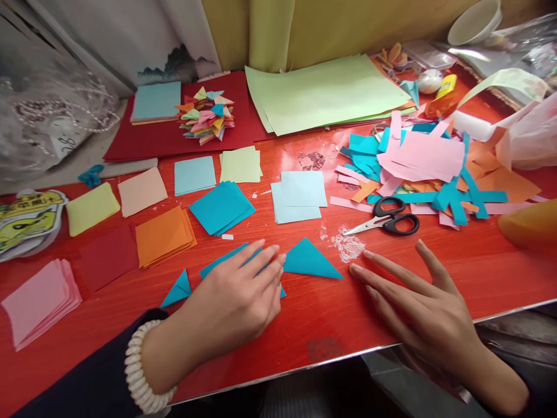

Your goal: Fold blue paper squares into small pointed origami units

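My left hand [246, 290] lies over a blue piece of paper [217, 264], hiding most of it, with its fingers stretched out. Just right of those fingertips is a blue paper triangle [311, 261], folded and lying flat. My right hand [418, 302] is spread above the table's front edge, its fingertips close to the triangle's right corner and holding nothing. Left of my left hand rests a small folded blue triangle [177, 289]. A stack of blue paper squares [221, 208] sits behind my left hand. Black-handled scissors [385, 219] lie beyond my right hand.
Stacks of orange [163, 235], pink [41, 302] and light blue paper squares [298, 197] cover the red table [304, 313]. Paper scraps [422, 157] are heaped at the right. A folded-paper piece [206, 116] and green sheets [331, 93] stand at the back.
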`<act>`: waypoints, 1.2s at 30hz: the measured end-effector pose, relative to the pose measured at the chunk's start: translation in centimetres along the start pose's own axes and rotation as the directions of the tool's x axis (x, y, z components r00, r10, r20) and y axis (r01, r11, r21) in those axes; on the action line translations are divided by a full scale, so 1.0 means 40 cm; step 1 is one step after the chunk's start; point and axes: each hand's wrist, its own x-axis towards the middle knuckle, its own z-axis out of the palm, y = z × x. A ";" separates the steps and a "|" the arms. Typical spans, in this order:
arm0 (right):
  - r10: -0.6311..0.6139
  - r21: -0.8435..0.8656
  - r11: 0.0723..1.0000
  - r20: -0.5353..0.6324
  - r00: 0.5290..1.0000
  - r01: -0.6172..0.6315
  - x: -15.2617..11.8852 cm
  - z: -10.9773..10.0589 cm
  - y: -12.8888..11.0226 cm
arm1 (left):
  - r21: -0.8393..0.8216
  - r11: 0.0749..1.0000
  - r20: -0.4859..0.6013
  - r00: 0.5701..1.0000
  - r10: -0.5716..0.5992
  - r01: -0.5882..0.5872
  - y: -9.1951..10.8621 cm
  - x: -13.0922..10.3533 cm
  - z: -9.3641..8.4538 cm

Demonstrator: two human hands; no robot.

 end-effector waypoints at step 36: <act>-0.018 0.027 0.999 0.020 1.000 0.017 0.012 0.019 -0.040 | -0.044 0.993 0.049 0.993 -0.104 0.106 -0.071 -0.051 -0.024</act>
